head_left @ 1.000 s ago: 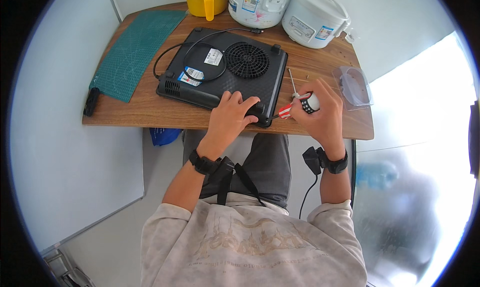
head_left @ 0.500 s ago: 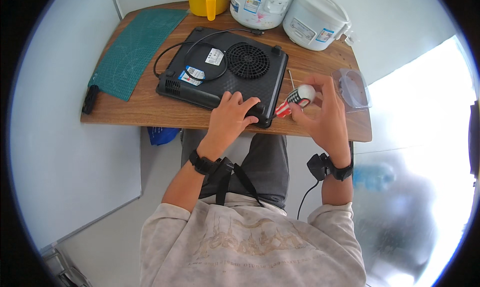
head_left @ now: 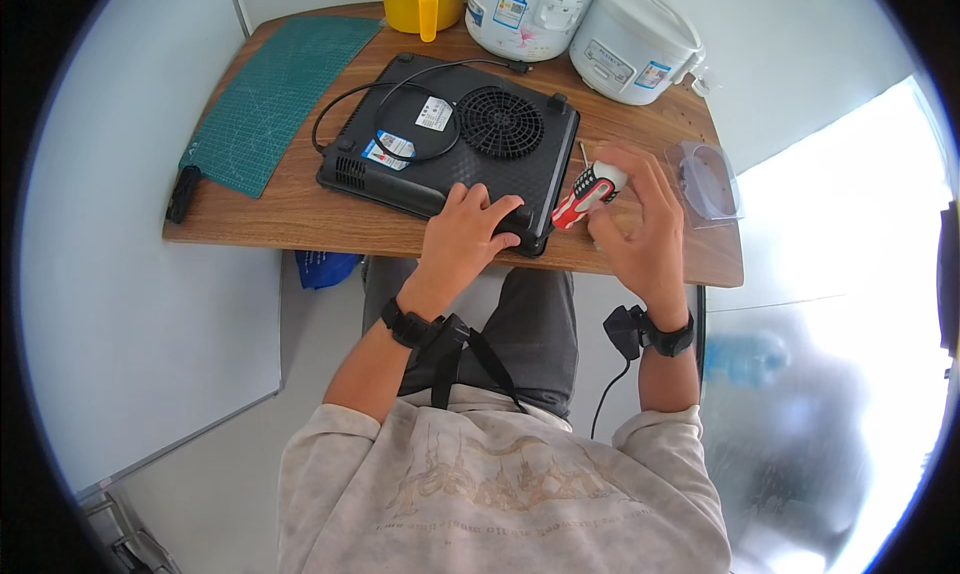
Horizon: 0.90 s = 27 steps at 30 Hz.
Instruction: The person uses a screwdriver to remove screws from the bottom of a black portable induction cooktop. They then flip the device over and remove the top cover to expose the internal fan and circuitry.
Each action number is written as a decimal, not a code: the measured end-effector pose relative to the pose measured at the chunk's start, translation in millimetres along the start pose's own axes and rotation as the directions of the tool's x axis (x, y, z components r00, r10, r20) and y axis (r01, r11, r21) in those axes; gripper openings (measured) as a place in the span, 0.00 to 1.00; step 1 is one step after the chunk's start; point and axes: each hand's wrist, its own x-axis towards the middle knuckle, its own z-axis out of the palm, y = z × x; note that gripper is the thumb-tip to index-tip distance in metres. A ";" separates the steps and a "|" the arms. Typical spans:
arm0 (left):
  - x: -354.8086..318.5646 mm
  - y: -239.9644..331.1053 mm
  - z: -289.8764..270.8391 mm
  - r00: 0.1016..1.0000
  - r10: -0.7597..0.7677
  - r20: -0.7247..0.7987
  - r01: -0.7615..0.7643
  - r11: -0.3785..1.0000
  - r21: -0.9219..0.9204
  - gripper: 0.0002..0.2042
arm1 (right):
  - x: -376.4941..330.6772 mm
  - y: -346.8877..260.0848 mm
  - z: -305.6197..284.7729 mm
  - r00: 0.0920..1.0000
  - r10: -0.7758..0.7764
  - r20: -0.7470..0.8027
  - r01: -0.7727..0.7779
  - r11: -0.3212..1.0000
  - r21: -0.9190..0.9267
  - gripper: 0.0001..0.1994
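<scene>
Brace the black appliance point(head_left: 440, 179), lying flat on the bench point(head_left: 300, 219), with the left hand point(head_left: 462, 232) spread over its near right corner, and turn the red-and-white screwdriver point(head_left: 585, 197), held in the right hand point(head_left: 645, 219), without wobble.

Your left grip point(head_left: 462, 232) steadies the overturned black induction cooktop point(head_left: 466, 170) on the wooden surface point(head_left: 290, 214); your right grip point(head_left: 640, 224) holds a red-and-white screwdriver point(head_left: 584, 200) slanted at its near-right corner.
</scene>
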 end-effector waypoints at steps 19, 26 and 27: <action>-0.7 0.2 -1.5 1.000 0.005 -0.003 -0.005 1.000 -0.011 0.25 | -2.8 -5.4 5.2 0.990 0.140 -0.007 -0.138 0.982 0.131 0.22; -0.5 -1.6 -0.2 1.000 0.009 -0.009 -0.009 1.000 -0.016 0.25 | -5.8 -3.0 8.6 0.986 0.160 -0.041 -0.155 0.981 0.115 0.22; -0.6 -1.7 -0.1 1.000 0.012 -0.012 -0.012 1.000 -0.016 0.25 | -5.8 -4.7 10.6 0.971 0.235 -0.049 -0.217 0.947 0.237 0.22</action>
